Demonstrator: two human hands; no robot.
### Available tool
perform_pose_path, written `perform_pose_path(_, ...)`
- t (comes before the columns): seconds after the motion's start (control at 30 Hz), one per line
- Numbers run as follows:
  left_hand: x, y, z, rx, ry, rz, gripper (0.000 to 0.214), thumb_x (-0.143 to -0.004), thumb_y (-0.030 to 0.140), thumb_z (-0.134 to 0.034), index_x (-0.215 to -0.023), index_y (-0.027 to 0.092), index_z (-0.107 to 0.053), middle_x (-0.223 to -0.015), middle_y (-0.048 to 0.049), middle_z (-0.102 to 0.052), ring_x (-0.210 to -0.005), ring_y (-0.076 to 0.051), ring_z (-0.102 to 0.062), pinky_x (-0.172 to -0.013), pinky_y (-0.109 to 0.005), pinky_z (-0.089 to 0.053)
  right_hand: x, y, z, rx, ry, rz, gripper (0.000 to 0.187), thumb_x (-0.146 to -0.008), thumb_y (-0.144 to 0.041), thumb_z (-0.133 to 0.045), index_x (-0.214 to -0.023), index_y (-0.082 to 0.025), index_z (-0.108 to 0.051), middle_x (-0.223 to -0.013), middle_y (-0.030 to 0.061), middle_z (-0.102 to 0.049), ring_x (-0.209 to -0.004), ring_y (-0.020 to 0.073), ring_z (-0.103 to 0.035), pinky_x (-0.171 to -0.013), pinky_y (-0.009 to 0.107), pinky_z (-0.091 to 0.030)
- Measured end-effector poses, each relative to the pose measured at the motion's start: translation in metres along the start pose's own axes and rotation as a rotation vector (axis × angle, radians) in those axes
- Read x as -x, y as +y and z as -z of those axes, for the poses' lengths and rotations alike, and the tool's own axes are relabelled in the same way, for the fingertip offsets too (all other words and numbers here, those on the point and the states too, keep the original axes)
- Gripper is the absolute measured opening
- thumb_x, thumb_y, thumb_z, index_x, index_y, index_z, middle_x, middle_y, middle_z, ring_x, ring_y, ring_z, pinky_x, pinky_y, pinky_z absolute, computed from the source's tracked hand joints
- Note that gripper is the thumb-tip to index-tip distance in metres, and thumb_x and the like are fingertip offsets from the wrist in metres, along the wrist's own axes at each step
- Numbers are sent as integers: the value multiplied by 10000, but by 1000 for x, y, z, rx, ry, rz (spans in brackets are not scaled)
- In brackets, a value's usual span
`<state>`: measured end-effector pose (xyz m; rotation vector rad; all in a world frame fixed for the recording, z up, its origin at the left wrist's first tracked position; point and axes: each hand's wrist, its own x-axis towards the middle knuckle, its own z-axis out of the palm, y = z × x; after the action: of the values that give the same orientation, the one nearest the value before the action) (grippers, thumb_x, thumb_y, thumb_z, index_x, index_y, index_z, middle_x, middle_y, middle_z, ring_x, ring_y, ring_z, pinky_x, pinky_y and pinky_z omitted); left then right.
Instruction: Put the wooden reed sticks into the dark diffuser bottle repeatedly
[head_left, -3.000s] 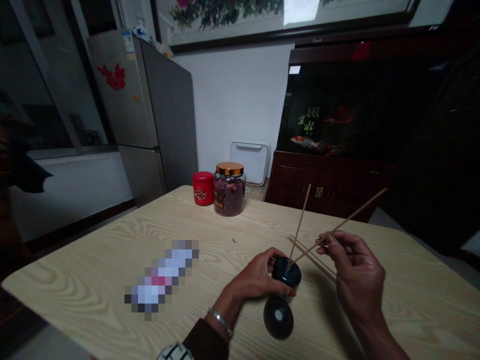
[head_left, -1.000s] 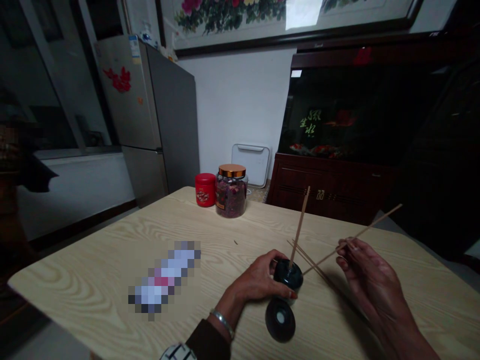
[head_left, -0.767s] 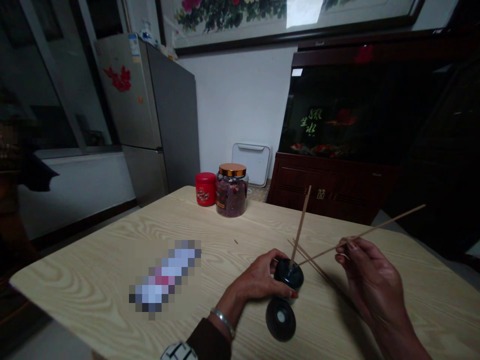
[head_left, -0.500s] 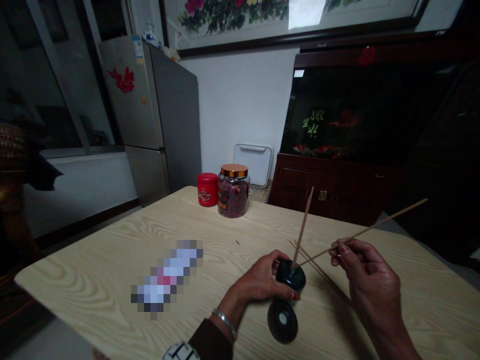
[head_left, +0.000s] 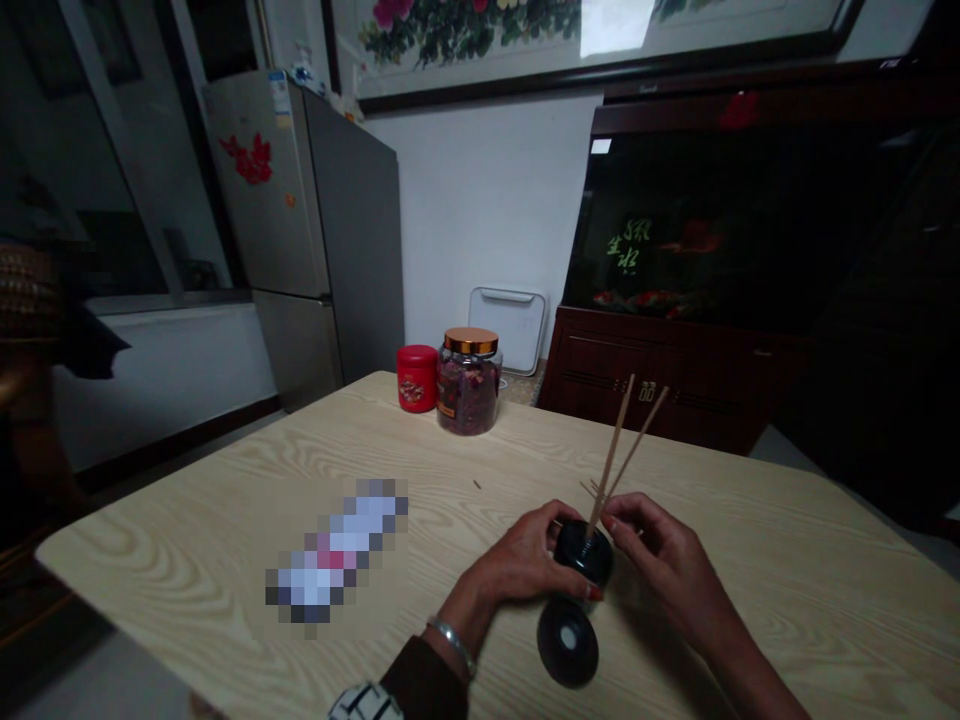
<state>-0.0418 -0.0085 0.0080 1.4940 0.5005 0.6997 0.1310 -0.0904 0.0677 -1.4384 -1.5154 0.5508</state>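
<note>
My left hand [head_left: 517, 558] is wrapped around a small dark glass bottle [head_left: 579, 565], keeping it upright on the table. Thin brown sticks [head_left: 615, 440] rise from the bottle's mouth. Close to that mouth, my right hand [head_left: 664, 550] pinches another thin stick [head_left: 645, 435], which leans to the right; whether its lower end is inside the opening is hard to tell. Just in front of the bottle lies a round black cap [head_left: 568, 645] with a pale centre. Tips of more sticks [head_left: 588, 488] show behind the bottle, the rest hidden by my right hand.
On the wooden table [head_left: 300, 470] stand a red canister [head_left: 417, 380] and a copper-lidded jar [head_left: 469, 390] of dried flowers at the far edge. A blurred-out flat item [head_left: 337, 550] lies to the left. Beyond are a fridge [head_left: 285, 220] and a fish tank [head_left: 675, 240].
My right hand has moved left to the bottle, and its stick has swung from a low slant to nearly upright. The left hand and the bottle have stayed put.
</note>
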Motion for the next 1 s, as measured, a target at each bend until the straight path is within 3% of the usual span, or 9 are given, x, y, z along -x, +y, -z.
perform_pose_path(0.13, 0, 1, 0, -10, 11, 9, 773, -449, 234, -949, -1126, 174, -581, -955, -31, -641, -880, -179, -591, -717, -257, -449, -3, 18, 18, 55, 53, -61, 320, -900, -491, -519, -958, -201, -641, -838, 43, -684, -728, 194, -624, -647, 296, -483)
perform_pose_path(0.3, 1, 4, -1, 12, 8, 28, 772, -447, 194, -939, -1128, 170, -578, -972, -42, -649, -897, -190, -598, -733, -270, -455, -1, 60, 45, 546, 104, -121, 276, -914, -401, -458, -986, -213, -648, -1023, 90, -694, -881, 241, -658, -764, 343, -469)
perform_pose_path(0.4, 1, 5, -2, 12, 16, 26, 766, -435, 178, -938, -1114, 170, -584, -948, -29, -646, -873, -176, -591, -713, -257, -446, 4, 75, 46, 837, 12, -160, 241, -922, -337, -449, -941, -220, -659, -1028, 98, -672, -924, 247, -652, -728, 328, -438)
perform_pose_path(0.5, 2, 6, -2, 6, 14, 25, 750, -446, 179, -935, -1109, 169, -585, -929, -18, -642, -849, -162, -583, -705, -251, -441, 6, 81, 40, 981, -70, -159, 234, -930, -277, -437, -873, -221, -657, -942, 91, -655, -904, 235, -645, -683, 305, -404)
perform_pose_path(1.0, 2, 6, -2, -28, 24, 22, 759, -451, 200, -940, -1120, 169, -584, -935, -20, -638, -860, -166, -577, -733, -256, -445, 4, 73, 34, 871, -85, -246, 135, -888, -231, -435, -838, -235, -560, -846, 36, -685, -796, 200, -628, -636, 288, -353)
